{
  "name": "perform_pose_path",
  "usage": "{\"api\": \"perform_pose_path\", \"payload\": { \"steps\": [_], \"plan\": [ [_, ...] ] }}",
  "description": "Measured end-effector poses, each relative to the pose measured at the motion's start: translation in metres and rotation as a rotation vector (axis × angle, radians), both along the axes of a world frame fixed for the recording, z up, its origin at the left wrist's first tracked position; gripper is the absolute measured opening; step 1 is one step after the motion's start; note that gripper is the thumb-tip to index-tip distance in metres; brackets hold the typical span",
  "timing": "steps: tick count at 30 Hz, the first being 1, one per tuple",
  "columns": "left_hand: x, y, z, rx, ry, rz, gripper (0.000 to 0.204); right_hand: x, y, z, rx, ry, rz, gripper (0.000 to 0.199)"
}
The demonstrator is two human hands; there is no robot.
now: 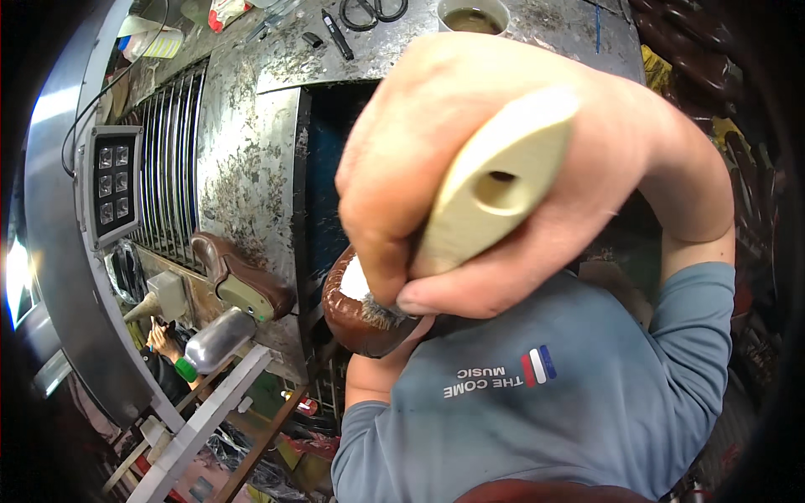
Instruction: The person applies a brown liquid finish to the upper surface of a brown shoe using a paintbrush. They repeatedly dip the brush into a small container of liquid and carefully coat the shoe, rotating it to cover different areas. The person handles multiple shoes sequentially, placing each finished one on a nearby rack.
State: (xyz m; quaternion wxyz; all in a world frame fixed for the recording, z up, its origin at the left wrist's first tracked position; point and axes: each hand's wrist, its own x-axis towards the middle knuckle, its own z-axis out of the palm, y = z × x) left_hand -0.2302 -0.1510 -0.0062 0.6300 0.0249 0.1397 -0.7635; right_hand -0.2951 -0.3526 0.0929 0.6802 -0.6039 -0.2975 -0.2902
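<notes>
My right hand (470,168) fills the middle of the view, shut on the cream handle of a brush (495,189) that has a round hole near its end. The dark bristles (381,312) press against the white patch on a brown leather shoe (352,323). That shoe is held up just below my right hand. My left forearm (369,381) rises from the blue sleeve to the underside of the shoe. The left hand's fingers are hidden behind the shoe and the right hand.
A worn metal worktop (243,151) lies ahead, with scissors (373,10), a black marker (338,35) and a cup of dark liquid (472,15) at its far edge. Another brown shoe (239,281) sits on a stand at left, near a metal grille (172,168) and a lamp panel (113,184).
</notes>
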Motion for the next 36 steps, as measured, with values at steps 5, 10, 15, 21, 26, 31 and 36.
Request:
{"api": "perform_pose_path", "payload": {
  "steps": [5, 10, 15, 21, 26, 31, 36],
  "plan": [
    [-0.004, -0.003, 0.0, -0.027, 0.044, -0.107, 0.072, -0.002, -0.011, 0.01, -0.207, 0.323, 0.082, 0.012],
    [-0.014, -0.005, -0.001, -0.04, 0.064, -0.201, 0.073, -0.002, -0.024, 0.015, -0.286, 0.391, 0.151, 0.013],
    [-0.025, -0.013, -0.003, -0.06, 0.081, -0.336, 0.073, -0.008, -0.033, 0.013, -0.297, 0.461, 0.153, 0.015],
    [-0.043, -0.018, -0.038, -0.349, 0.403, -0.315, 0.077, -0.006, -0.041, 0.012, -0.519, 0.52, 0.14, 0.017],
    [-0.04, -0.005, -0.052, -0.304, 0.553, -0.223, 0.075, -0.023, -0.077, 0.024, -0.675, 0.413, 0.127, 0.019],
    [-0.002, 0.003, -0.037, -0.141, 0.344, -0.048, 0.072, -0.05, -0.071, 0.032, -0.408, 0.647, -0.244, 0.022],
    [0.049, 0.022, 0.005, 0.11, -0.134, 0.17, 0.085, -0.073, -0.093, -0.003, -0.212, 0.669, -0.551, 0.023]
  ]
}}
